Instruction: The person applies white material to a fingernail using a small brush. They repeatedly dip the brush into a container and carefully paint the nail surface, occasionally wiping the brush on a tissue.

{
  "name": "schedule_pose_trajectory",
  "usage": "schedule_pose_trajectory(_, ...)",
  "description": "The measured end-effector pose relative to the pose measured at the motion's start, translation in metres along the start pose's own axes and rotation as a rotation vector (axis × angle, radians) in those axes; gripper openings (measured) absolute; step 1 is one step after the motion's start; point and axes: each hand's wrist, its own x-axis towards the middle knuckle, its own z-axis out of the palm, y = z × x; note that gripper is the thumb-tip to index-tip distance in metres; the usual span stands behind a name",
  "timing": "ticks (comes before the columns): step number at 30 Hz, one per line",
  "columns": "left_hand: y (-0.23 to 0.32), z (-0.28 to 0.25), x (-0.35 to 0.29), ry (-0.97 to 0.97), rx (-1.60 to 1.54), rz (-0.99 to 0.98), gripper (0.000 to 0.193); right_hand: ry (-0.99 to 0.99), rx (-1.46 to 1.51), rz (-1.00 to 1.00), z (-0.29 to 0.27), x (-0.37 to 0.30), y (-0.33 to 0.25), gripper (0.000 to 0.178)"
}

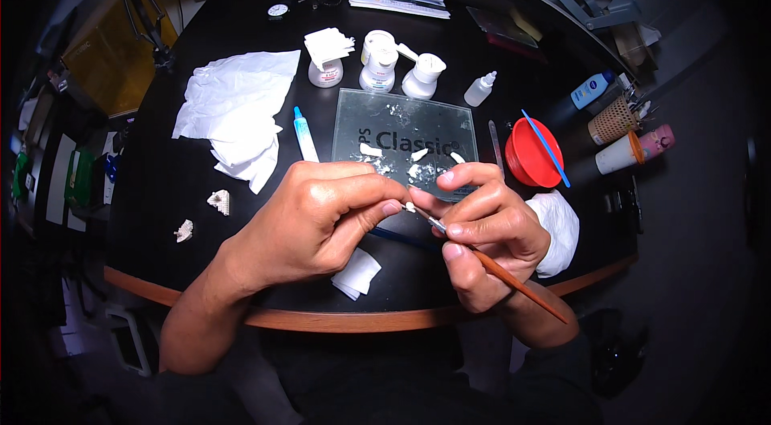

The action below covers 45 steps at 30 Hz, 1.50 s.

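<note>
There's a black, wood-edged desk [152, 184] bearing a rectangular glass slab [450, 120]. At the slab's near side, the left hand [309, 212] pinches finger to thumb, the right hand [502, 228] grips a slim brown-handled brush [514, 280], and a tiny white lump [410, 206] sits in the left pinch.

Lettering: glass plate [450, 116], jar [325, 76], blue bottle [590, 91].
Plate: one large dark word, smaller letters turned sideways at its left end. Jar: reddish label print, too small to read. Bottle: dark logo, pale letters.
</note>
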Motion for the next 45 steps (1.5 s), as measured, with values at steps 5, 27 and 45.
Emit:
schedule_pose_trajectory(5,-0.0013,0.0008,0.0003,-0.006,-0.005,-0.004,0.016,0.016,0.003,0.025,-0.0009,-0.0014,-0.0016,0.019)
schedule_pose_trajectory(27,0.0028,-0.0029,0.0025,-0.014,-0.007,0.037,0.013,-0.018,0.045,-0.006,-0.0036,0.0038,-0.0041,0.023)
schedule_pose_trajectory(45,0.0019,-0.0037,0.0021,-0.045,-0.002,0.049,0.011,-0.013,0.121,-0.006,-0.0033,0.0041,-0.0016,0.022)
